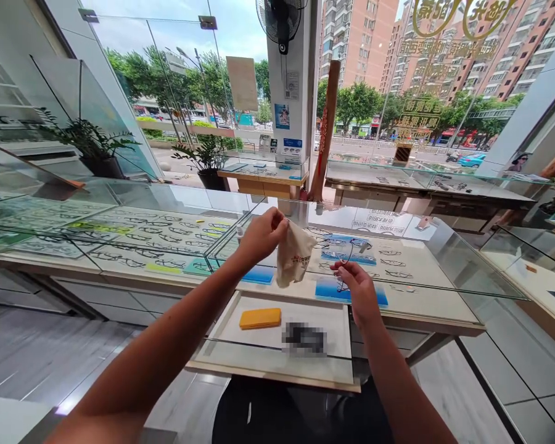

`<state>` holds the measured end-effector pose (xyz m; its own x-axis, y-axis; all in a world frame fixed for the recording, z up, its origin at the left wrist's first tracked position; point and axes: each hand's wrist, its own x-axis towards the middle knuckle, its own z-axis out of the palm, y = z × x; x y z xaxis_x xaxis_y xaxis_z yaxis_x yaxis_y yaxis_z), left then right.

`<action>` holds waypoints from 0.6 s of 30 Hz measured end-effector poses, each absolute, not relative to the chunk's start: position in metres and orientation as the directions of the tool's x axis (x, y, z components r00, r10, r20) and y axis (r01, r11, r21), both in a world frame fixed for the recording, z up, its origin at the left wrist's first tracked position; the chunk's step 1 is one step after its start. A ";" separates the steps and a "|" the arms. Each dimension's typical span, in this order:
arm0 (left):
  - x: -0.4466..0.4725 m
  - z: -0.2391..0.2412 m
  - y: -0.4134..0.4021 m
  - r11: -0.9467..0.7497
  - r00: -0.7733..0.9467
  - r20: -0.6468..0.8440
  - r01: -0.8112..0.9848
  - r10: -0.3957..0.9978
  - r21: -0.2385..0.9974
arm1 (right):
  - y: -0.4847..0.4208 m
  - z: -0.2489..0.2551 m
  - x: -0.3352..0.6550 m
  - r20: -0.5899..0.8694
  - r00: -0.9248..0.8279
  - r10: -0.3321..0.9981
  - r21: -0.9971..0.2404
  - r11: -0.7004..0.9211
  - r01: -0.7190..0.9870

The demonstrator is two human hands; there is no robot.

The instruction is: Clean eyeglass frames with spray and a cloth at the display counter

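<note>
My left hand (263, 235) is raised over the glass counter, its fingers pinched on the top of a cream cloth (296, 254). The cloth hangs down and has small dark and reddish print. To its right, my right hand (358, 288) grips a pair of thin dark-framed eyeglasses (343, 275), one temple sticking up; the fingers partly hide the frame. Cloth and eyeglasses are apart. Below both hands a pulled-out drawer (277, 368) holds a yellow glasses case (259, 318) and a pixelated dark object (304, 339).
Glass display cases (134, 231) with rows of eyeglasses stretch left and right. Blue display boards (349, 249) lie under the glass near my hands. Further off are a potted plant (203, 157), a wooden post (326, 129), a wall fan (282, 24) and windows facing a street.
</note>
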<state>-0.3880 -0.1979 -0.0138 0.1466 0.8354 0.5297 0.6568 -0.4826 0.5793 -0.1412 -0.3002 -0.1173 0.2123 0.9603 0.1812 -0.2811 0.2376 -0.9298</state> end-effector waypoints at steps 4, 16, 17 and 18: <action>-0.389 -0.023 -0.199 -0.522 0.199 0.515 0.585 0.834 0.620 | -0.301 -0.112 -0.151 0.146 0.169 0.975 -0.937 0.191 -0.291; -0.359 -0.054 -0.202 -0.471 0.235 0.410 0.383 0.881 0.794 | -0.297 -0.102 -0.164 -0.081 -0.025 0.996 -0.917 -0.085 -0.390; -0.356 -0.058 -0.203 -0.454 0.237 0.393 0.323 0.888 0.830 | -0.297 -0.102 -0.164 -0.095 -0.022 0.995 -0.915 -0.096 -0.392; -0.352 -0.062 -0.203 -0.433 0.245 0.375 0.259 0.894 0.863 | -0.296 -0.102 -0.165 -0.109 -0.018 0.994 -0.913 -0.107 -0.394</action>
